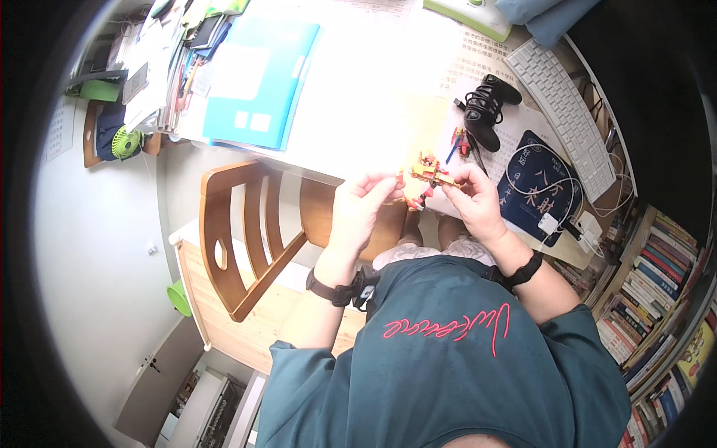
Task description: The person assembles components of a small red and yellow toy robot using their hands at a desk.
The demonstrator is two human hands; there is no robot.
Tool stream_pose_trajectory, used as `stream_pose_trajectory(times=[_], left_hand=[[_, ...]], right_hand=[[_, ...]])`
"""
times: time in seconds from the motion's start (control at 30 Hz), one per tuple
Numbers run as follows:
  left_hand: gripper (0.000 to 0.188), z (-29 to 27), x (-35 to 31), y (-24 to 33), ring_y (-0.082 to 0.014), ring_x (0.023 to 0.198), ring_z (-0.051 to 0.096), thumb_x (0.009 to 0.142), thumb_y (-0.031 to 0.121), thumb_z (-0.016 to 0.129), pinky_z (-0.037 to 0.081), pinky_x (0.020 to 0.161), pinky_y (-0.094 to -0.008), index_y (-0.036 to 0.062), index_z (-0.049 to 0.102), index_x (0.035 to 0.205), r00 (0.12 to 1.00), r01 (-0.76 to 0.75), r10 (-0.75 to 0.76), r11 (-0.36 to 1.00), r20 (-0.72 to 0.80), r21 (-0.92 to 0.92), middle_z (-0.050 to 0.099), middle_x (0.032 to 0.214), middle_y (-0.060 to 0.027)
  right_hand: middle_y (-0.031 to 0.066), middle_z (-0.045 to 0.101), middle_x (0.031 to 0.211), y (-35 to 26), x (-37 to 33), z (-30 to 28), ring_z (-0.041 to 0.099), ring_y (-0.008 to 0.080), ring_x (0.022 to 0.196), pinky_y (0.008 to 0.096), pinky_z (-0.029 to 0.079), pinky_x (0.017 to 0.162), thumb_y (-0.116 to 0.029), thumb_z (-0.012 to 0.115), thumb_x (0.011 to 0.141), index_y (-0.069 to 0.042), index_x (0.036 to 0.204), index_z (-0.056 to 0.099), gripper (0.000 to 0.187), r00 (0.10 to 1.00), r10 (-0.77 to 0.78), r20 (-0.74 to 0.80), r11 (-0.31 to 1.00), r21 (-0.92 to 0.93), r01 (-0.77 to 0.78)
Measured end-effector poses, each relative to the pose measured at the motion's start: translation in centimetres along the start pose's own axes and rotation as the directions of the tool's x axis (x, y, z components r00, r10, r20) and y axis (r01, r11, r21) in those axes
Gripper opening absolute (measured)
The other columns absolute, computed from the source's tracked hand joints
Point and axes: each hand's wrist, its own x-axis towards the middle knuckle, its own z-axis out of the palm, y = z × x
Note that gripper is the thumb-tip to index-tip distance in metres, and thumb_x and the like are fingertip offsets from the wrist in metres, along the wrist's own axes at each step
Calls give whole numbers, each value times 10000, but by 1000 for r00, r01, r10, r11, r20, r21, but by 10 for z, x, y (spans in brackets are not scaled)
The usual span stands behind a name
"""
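Held up over the desk's near edge is a small red and yellow building-block toy figure point(429, 173) with dark parts. My right hand point(478, 205) is closed, its thumb and fingers pinching the figure's right side. My left hand point(362, 205) is closed too, fingertips pinched at the figure's left side around a small reddish piece point(401, 179). Whether that piece is joined to the figure, I cannot tell. Just beyond the figure, a smaller red toy part point(462, 142) with a blue rod lies on the desk.
A black game controller point(485, 112) wrapped in its cable lies beyond my right hand. To the right are a dark blue mat point(539, 187), a white cable with chargers point(549, 224) and a white keyboard point(564, 104). A blue folder point(258, 82) lies left; a wooden chair point(254, 231) stands nearer.
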Motion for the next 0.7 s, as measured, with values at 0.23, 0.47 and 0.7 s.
stream_pose_trajectory(times=[0.23,0.47,0.7], left_hand=[[192,-1,0,1,-150,800,665,903,68,614,534,772,-263,-31,633,1066,1000,20,-20,999,9,-31,691,924,-119],[184,-2,-1,-1,-136,809,658,889,53,635,534,774,-259,-19,629,1059,999,-39,39,999,17,24,685,924,-107],[162,-2,-4,-8,-98,831,628,872,42,669,519,770,-228,-2,618,1018,979,-178,194,959,-55,222,660,923,-55]], right_hand=[[48,605,802,0,-1,0,575,105,702,255,475,626,-54,670,822,-15,878,584,110,999,-33,-19,999,-35,32],[44,605,777,2,-2,1,574,106,678,252,475,624,-53,671,820,-16,870,588,104,1000,-13,-25,1000,-20,13],[34,608,806,-4,-4,3,572,99,691,247,474,629,-55,667,827,-23,885,592,100,1000,11,-18,999,-29,-12]])
